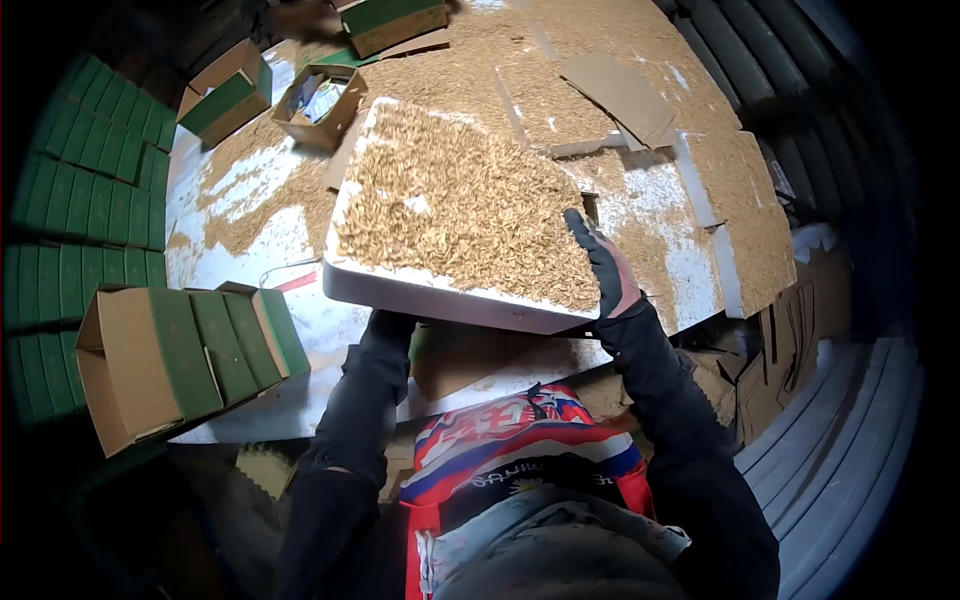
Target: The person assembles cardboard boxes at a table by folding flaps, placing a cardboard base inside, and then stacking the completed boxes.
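Observation:
A white foam tray [430, 290] sits slightly slanted in front of me, filled with small tan dried pieces [450, 200] whose exact kind I cannot make out. My right hand [612, 270], in a black and pinkish glove, grips the tray's right end with the thumb along the rim; its other fingers are out of sight behind the wall. From the lower left, my left forearm [362, 385] in a dark sleeve reaches under the near wall. The tray hides most of my left hand, which supports it from below.
More tan pieces are spread over the white table [280, 240]. A green open carton [190, 345] stands at the near left, with stacked green boxes [90, 220] beyond. Smaller cartons [320, 105] and a cardboard sheet [620, 95] lie farther back. Grey long panels [830, 450] are at the right.

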A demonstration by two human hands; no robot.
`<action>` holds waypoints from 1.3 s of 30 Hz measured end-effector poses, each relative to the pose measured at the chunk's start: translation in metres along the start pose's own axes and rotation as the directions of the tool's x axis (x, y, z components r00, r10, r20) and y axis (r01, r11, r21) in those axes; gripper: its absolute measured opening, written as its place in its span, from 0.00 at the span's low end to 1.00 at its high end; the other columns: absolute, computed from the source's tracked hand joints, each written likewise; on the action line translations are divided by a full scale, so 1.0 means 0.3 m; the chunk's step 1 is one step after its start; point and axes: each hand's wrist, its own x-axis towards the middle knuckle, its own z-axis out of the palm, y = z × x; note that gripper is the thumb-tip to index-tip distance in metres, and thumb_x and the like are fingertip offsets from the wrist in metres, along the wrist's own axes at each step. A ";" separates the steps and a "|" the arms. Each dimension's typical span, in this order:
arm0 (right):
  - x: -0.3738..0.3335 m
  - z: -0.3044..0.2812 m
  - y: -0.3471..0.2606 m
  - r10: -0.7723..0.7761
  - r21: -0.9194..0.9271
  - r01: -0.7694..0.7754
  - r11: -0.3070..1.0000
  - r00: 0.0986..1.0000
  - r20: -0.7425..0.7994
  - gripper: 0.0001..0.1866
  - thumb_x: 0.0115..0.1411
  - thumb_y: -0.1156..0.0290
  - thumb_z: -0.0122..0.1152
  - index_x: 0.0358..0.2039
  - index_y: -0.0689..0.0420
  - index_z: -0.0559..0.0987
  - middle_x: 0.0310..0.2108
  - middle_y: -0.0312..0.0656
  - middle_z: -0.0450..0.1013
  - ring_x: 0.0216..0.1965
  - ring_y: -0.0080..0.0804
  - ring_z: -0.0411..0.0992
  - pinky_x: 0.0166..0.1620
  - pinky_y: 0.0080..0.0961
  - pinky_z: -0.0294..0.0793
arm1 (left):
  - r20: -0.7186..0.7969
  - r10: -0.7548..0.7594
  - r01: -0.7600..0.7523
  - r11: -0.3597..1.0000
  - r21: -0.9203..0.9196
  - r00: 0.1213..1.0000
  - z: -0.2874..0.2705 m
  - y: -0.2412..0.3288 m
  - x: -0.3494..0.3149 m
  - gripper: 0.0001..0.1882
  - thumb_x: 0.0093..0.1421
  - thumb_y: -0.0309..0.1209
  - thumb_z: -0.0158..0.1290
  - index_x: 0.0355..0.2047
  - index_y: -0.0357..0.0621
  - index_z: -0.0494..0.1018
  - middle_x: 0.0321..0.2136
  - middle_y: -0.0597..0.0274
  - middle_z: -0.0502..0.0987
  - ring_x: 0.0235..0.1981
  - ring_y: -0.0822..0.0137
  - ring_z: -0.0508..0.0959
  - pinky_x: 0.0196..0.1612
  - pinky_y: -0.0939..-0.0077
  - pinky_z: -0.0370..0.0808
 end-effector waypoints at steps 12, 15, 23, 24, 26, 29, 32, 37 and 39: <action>-0.110 -0.054 0.179 0.419 -0.734 -0.489 0.471 0.857 -0.302 0.29 0.49 0.73 0.56 0.51 0.66 0.60 0.46 0.57 0.64 0.45 0.45 0.66 0.47 0.30 0.65 | 0.248 0.435 -0.436 0.410 0.802 0.865 0.442 -0.005 -0.286 0.23 0.54 0.25 0.43 0.53 0.39 0.59 0.32 0.49 0.74 0.34 0.60 0.74 0.40 0.74 0.68; -0.097 0.000 0.157 0.183 -0.988 -0.030 0.149 0.983 -0.002 0.19 0.47 0.73 0.54 0.42 0.56 0.68 0.42 0.52 0.65 0.45 0.45 0.64 0.44 0.37 0.65 | 0.182 0.417 -0.348 0.367 0.863 0.890 0.468 -0.027 -0.315 0.25 0.55 0.25 0.41 0.55 0.39 0.56 0.34 0.53 0.74 0.36 0.66 0.73 0.42 0.77 0.67; 0.035 0.051 0.255 0.473 -0.960 0.126 0.249 0.849 0.235 0.19 0.51 0.62 0.52 0.43 0.53 0.65 0.38 0.49 0.62 0.33 0.46 0.69 0.31 0.36 0.69 | 0.255 0.371 -0.416 0.465 0.781 0.893 0.392 0.004 -0.209 0.22 0.56 0.34 0.45 0.50 0.39 0.62 0.45 0.49 0.69 0.49 0.58 0.67 0.52 0.73 0.60; 0.049 0.042 0.265 0.511 -0.952 0.120 0.282 0.821 0.255 0.17 0.52 0.64 0.51 0.42 0.54 0.65 0.37 0.50 0.62 0.31 0.48 0.69 0.30 0.37 0.70 | 0.151 0.370 -0.340 0.523 0.782 0.917 0.353 0.035 -0.146 0.21 0.56 0.33 0.45 0.49 0.39 0.63 0.44 0.49 0.70 0.48 0.58 0.68 0.52 0.72 0.60; 0.098 0.086 0.208 0.402 -0.873 0.182 0.452 0.832 0.381 0.15 0.53 0.67 0.50 0.40 0.54 0.63 0.37 0.52 0.62 0.26 0.49 0.70 0.27 0.38 0.70 | 0.075 0.628 -0.275 0.227 0.934 0.775 0.236 0.134 -0.013 0.27 0.52 0.40 0.49 0.50 0.43 0.61 0.47 0.48 0.66 0.49 0.52 0.65 0.52 0.67 0.60; 0.391 0.141 0.084 0.224 -0.783 0.140 0.606 0.914 0.337 0.17 0.53 0.64 0.52 0.41 0.56 0.63 0.36 0.52 0.63 0.28 0.47 0.70 0.31 0.38 0.71 | -0.131 0.622 0.425 -0.353 0.833 0.772 0.060 0.248 0.125 0.48 0.41 0.58 0.54 0.57 0.49 0.50 0.52 0.52 0.59 0.53 0.52 0.59 0.53 0.53 0.55; 0.693 0.046 0.285 0.247 -0.750 0.057 0.659 0.926 0.287 0.24 0.52 0.59 0.56 0.43 0.60 0.63 0.37 0.53 0.67 0.37 0.52 0.68 0.42 0.37 0.66 | -0.257 0.409 0.420 -0.384 0.822 0.876 0.148 0.260 0.200 0.50 0.38 0.55 0.58 0.58 0.51 0.49 0.51 0.53 0.62 0.52 0.52 0.60 0.53 0.54 0.55; 0.670 -0.014 0.661 0.770 -0.913 0.339 0.226 0.512 0.381 0.23 0.46 0.53 0.60 0.37 0.56 0.72 0.38 0.46 0.70 0.44 0.40 0.68 0.45 0.33 0.66 | -0.125 0.265 0.024 0.354 0.935 0.956 -0.054 0.387 0.123 0.26 0.41 0.27 0.60 0.43 0.37 0.68 0.33 0.56 0.76 0.33 0.65 0.75 0.37 0.77 0.70; 0.623 -0.032 0.712 0.668 -0.934 0.236 0.267 0.653 0.356 0.16 0.46 0.56 0.59 0.32 0.53 0.76 0.31 0.44 0.72 0.39 0.40 0.70 0.41 0.34 0.68 | -0.129 0.172 0.041 0.441 0.897 0.976 -0.059 0.496 0.033 0.20 0.43 0.21 0.57 0.40 0.31 0.69 0.31 0.59 0.75 0.29 0.73 0.74 0.34 0.82 0.70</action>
